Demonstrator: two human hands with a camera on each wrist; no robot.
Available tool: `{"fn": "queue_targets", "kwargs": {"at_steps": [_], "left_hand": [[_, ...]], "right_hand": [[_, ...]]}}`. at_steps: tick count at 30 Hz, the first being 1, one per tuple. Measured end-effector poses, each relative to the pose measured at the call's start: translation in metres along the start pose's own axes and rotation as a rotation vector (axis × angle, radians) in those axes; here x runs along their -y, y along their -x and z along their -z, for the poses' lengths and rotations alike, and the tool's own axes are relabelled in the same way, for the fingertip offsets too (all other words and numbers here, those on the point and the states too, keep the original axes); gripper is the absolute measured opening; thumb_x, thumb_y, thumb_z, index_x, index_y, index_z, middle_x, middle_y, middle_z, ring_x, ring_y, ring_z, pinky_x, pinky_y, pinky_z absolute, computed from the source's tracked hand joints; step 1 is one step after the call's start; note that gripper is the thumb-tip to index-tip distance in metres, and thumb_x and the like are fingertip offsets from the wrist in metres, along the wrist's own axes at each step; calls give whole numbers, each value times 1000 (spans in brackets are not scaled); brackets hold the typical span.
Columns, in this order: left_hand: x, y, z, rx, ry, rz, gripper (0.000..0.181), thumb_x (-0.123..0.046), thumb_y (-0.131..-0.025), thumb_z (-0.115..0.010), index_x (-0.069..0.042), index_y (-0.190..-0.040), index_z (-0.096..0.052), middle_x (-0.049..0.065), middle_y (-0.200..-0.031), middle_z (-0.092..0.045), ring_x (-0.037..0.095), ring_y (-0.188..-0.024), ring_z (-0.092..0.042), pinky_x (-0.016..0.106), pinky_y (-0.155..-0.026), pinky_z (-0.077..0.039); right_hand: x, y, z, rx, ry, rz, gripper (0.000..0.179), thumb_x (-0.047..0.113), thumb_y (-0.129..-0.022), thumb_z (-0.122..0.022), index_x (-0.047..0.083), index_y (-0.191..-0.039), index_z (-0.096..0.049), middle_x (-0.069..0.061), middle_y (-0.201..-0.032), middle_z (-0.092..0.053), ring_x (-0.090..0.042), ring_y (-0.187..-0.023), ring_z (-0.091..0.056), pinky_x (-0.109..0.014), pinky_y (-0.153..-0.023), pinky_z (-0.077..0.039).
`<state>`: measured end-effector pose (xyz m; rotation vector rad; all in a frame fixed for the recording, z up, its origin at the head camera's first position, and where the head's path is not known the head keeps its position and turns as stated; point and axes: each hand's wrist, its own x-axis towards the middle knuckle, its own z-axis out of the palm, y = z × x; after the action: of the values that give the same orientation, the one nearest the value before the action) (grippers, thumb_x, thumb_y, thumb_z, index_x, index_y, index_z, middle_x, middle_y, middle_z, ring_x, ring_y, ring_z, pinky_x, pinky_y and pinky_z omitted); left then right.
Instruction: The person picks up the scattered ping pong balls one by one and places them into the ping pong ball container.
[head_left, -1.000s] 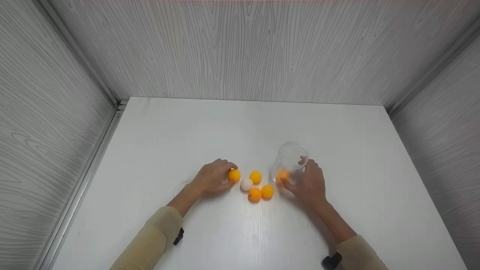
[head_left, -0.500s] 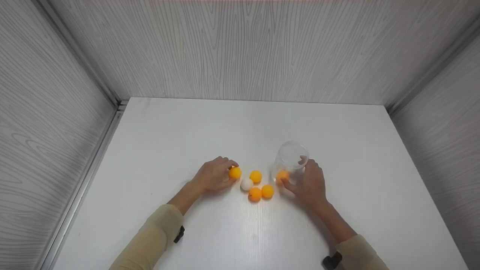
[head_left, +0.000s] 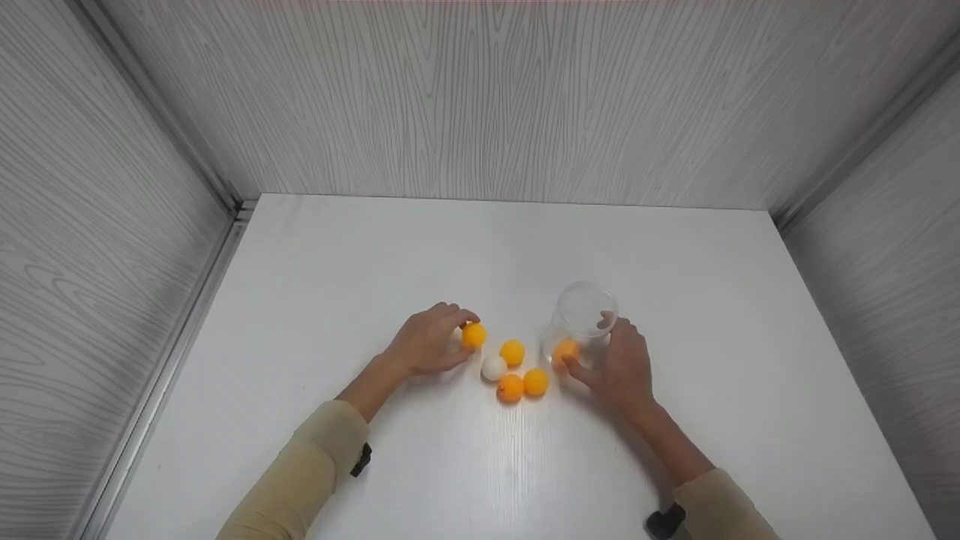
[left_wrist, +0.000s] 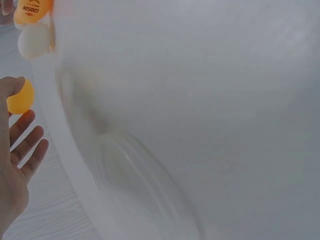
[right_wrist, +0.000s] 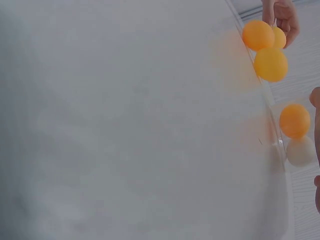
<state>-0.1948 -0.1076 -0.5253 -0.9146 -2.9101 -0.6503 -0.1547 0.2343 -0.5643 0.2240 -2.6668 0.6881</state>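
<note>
In the head view my left hand (head_left: pixel 431 339) pinches an orange ping-pong ball (head_left: pixel 473 335) between thumb and fingertips; the left wrist view also shows this ball (left_wrist: pixel 22 97), the other fingers spread. My right hand (head_left: pixel 622 364) grips a clear plastic cup (head_left: pixel 586 309) from its right side, thumb low on the front and fingers behind. Through the cup's wall shows another orange ball (head_left: pixel 565 351) near its bottom. Between the hands a white ball (head_left: pixel 493 368) lies grouped with several orange balls (head_left: pixel 535 382) on the white table (head_left: pixel 420 247).
Grey wood-grain panels (head_left: pixel 480 105) rise behind the table and on both sides. In the left wrist view a see-through, curved-walled thing (left_wrist: pixel 145 185) lies on the table. Dark wrist straps (head_left: pixel 664 521) show below the sleeves.
My left hand has moved slightly away from me and to the right, carrying the pinched orange ball. My right hand, the cup and the grouped balls have stayed in place.
</note>
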Motion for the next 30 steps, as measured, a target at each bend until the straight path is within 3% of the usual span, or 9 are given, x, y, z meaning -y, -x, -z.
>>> {"fn": "queue_targets", "kwargs": {"at_steps": [19, 30], "left_hand": [[-20, -14, 12, -116, 68, -107, 37, -28, -92, -77, -15, -125, -69, 2, -107, -74, 21, -94, -66, 34, -81, -61], [-28, -22, 15, -149, 95, -114, 38, -29, -93, -78, -15, -128, -69, 0, -112, -75, 22, -99, -69, 31, -87, -62]], "right_hand": [[3, 0, 2, 0, -20, -12, 85, 50, -74, -90, 1, -131, -53, -16, -100, -58, -34, -88, -53, -43, -80, -46], [4, 0, 3, 16, -13, -35, 85, 51, -74, -90, 1, -132, -52, -17, -104, -59, -34, -91, -53, -42, -81, -46]]}}
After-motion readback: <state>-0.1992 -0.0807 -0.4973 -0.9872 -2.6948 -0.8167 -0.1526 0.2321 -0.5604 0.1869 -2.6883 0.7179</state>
